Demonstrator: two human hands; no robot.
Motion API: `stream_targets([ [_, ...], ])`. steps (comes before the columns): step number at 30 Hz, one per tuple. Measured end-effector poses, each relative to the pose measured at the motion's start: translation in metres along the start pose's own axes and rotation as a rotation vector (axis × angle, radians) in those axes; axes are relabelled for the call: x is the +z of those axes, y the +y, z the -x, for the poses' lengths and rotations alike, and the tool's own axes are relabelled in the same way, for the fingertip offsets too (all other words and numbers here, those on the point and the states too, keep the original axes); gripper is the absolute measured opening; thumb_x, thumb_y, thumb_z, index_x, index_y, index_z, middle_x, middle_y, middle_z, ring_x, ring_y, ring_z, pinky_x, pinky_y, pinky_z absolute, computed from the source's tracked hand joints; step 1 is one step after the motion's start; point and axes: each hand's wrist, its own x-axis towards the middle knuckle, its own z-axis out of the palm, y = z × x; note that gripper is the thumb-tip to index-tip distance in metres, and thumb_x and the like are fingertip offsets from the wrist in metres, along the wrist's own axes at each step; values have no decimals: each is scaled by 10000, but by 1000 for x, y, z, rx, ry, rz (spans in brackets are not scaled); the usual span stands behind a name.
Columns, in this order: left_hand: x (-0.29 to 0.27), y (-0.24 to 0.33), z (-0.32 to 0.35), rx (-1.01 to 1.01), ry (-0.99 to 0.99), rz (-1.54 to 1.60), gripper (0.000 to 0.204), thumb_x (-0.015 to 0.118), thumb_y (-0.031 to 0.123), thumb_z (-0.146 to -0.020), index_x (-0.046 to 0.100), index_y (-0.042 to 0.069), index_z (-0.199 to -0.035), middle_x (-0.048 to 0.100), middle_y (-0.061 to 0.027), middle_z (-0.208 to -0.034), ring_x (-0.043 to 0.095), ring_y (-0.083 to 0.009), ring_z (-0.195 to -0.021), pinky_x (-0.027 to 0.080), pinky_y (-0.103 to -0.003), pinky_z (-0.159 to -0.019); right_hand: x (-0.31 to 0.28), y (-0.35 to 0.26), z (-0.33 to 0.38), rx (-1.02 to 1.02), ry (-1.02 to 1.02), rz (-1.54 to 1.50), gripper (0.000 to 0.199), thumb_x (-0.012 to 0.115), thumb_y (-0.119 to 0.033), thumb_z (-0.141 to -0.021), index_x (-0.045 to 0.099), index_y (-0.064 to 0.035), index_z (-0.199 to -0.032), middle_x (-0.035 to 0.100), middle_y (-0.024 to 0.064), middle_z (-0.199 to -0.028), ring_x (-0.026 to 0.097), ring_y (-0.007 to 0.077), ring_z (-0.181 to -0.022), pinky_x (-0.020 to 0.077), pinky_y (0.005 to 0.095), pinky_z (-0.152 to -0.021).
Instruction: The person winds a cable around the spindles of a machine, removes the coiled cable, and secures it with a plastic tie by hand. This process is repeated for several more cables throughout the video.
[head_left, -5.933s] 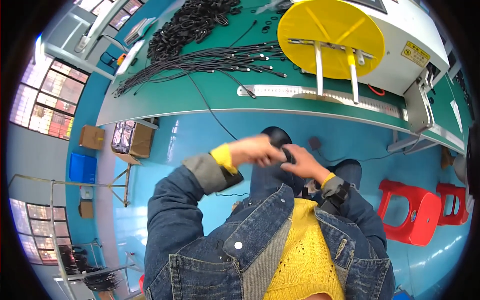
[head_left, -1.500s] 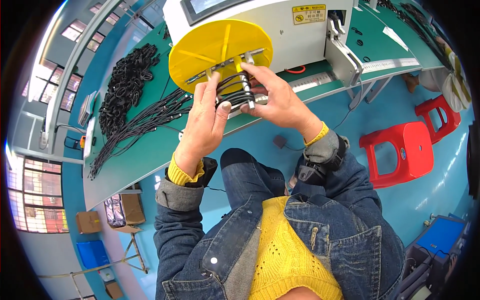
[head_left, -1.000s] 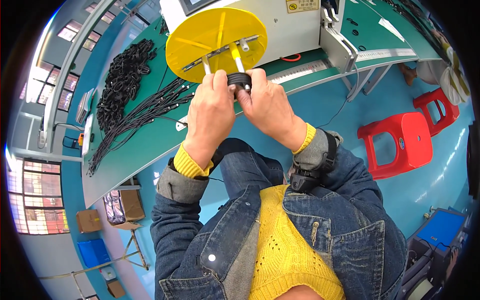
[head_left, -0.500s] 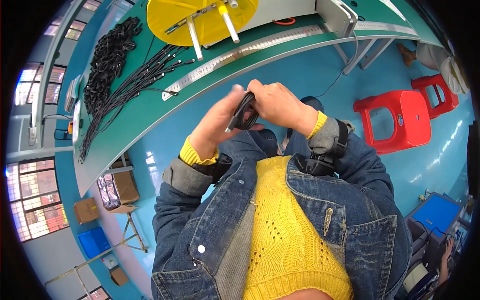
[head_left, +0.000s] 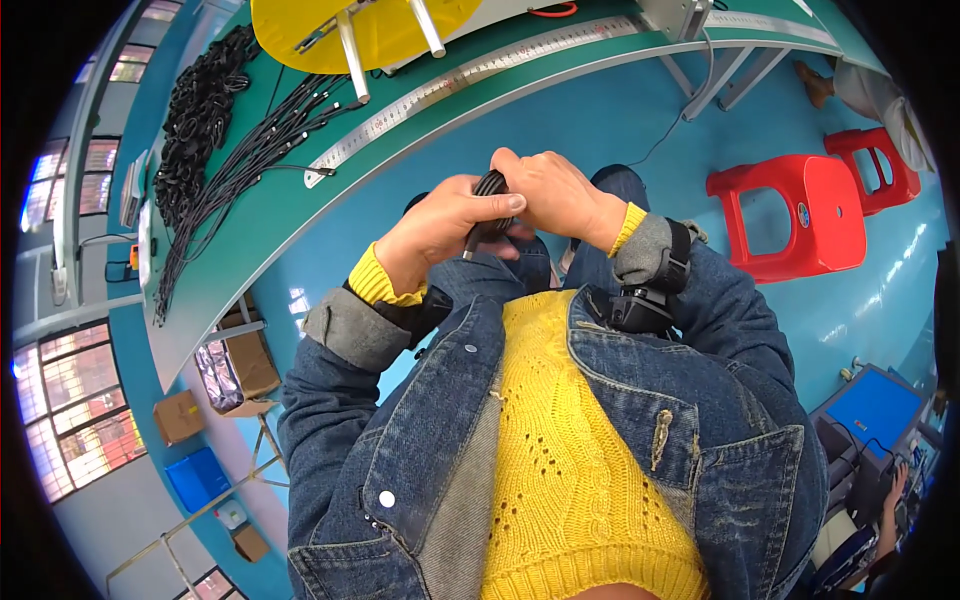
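Observation:
A coiled black cable point(head_left: 487, 192) is between my hands, in front of my lap. My left hand point(head_left: 440, 222) has its thumb pressed over the coil from the left. Closed around the coil's right side is my right hand point(head_left: 560, 195), and its fingers hide part of the loops. One plug end points down below my left thumb. On the green bench lie straight black cables point(head_left: 235, 165) with plugs, and beyond them a heap of coiled black cables point(head_left: 195, 125).
A steel ruler point(head_left: 470, 82) runs along the bench edge, with a yellow disc with metal rods point(head_left: 365, 30) behind it. Red stools point(head_left: 835, 220) stand on the blue floor at right. Cardboard boxes point(head_left: 180, 417) and a blue bin point(head_left: 197, 478) are at lower left.
My left thumb has come down onto the coil, where before it was raised and apart. The bench and yellow disc sit slightly higher and further left in view.

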Motion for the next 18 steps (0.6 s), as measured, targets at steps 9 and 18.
stream_targets([
  [9,-20,-53,-18,-157,-274,-53,368,618,366,-816,547,19,-916,562,-63,-756,523,-95,-582,425,-206,-437,-4,-3,9,-242,-310,226,216,596,-152,-683,495,-15,-815,594,177,-630,596,360,-605,473,412,-537],
  [18,-36,-46,-20,-269,-316,-93,402,608,398,-816,544,5,-869,548,-56,-673,510,-94,-508,395,-201,-380,36,3,26,197,20,-533,239,600,-101,-685,510,-38,-897,582,150,-602,589,330,-574,456,395,-497],
])
